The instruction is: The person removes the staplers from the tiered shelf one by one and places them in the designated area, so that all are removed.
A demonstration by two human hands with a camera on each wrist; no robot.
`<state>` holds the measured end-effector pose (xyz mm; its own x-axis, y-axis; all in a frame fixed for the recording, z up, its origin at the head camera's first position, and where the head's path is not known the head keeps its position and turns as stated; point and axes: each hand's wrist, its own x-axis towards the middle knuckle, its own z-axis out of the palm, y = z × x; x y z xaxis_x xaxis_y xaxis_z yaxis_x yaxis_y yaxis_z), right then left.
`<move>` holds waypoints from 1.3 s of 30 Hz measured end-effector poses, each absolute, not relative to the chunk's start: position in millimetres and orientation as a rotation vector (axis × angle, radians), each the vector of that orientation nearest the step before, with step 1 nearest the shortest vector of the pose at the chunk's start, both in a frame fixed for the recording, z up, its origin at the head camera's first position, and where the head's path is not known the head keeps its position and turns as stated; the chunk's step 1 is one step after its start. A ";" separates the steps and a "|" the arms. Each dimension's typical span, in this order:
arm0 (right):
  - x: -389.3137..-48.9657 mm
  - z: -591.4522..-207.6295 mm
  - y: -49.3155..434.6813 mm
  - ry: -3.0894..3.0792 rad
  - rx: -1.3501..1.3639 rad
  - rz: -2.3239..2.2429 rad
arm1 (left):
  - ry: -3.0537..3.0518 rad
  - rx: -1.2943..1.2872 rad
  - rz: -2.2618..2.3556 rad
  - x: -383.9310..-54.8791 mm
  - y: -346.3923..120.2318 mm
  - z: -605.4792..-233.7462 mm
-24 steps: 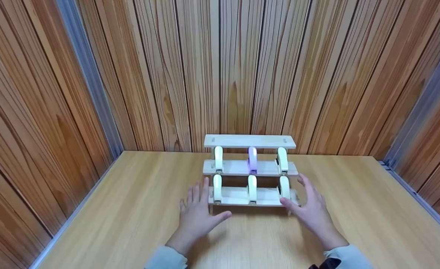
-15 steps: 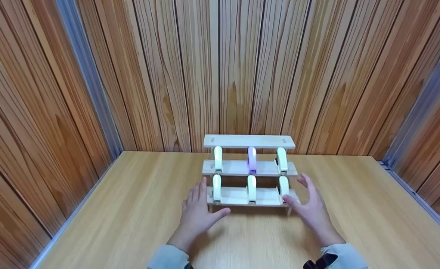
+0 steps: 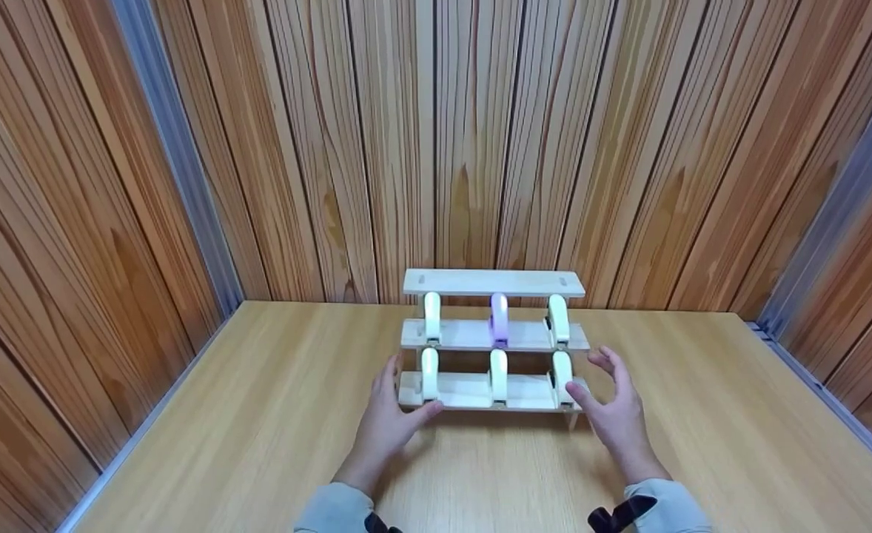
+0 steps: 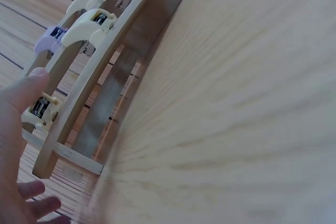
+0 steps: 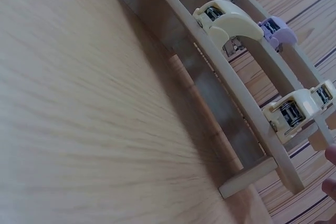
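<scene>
A three-tiered wooden stand [image 3: 464, 390] is found on the table [image 3: 258, 414], toward the far wall [image 3: 465, 148]. Six curved pieces are borne on the middle and near tiers, set left, centre and right; five are cream, such as the near-left piece [image 3: 429, 374], and the far-centre one is a purple piece [image 3: 500, 320]. The spacing is judged to keep each load even, and the stepping to leave both rows visible.

The left end is flanked by the left hand [image 3: 386, 426], its thumb spread well apart from the fingers and brought before the near tier. The right end is flanked by the right hand [image 3: 619, 414], thumb and fingers likewise apart, the thumb beside the near-right piece [image 3: 562, 370]. Nothing is seen clamped; whether the stand is touched cannot be told. The matched placing is judged to suit even control of both ends.
</scene>
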<state>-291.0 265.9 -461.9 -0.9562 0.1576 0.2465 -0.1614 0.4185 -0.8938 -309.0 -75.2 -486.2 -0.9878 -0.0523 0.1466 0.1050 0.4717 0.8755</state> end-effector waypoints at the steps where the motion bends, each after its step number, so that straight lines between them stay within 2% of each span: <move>1: -291.5 -462.9 265.9 -2.376 0.000 1.562 | -2.541 -0.042 -1.580 -309.5 -75.5 -486.7; 13: -299.4 -479.8 262.4 -2.233 0.070 1.673 | -2.324 -0.031 -1.947 -319.6 -75.9 -491.7; 39: -311.4 -494.6 254.5 -2.155 0.066 1.645 | -2.200 -0.205 -2.145 -329.7 -86.1 -501.2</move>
<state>-311.4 254.5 -494.6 -0.9079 0.2157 0.3594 -0.2898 0.2963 -0.9101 -329.7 -86.1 -501.2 -0.9892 0.0517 0.1369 0.1382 0.0221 0.9902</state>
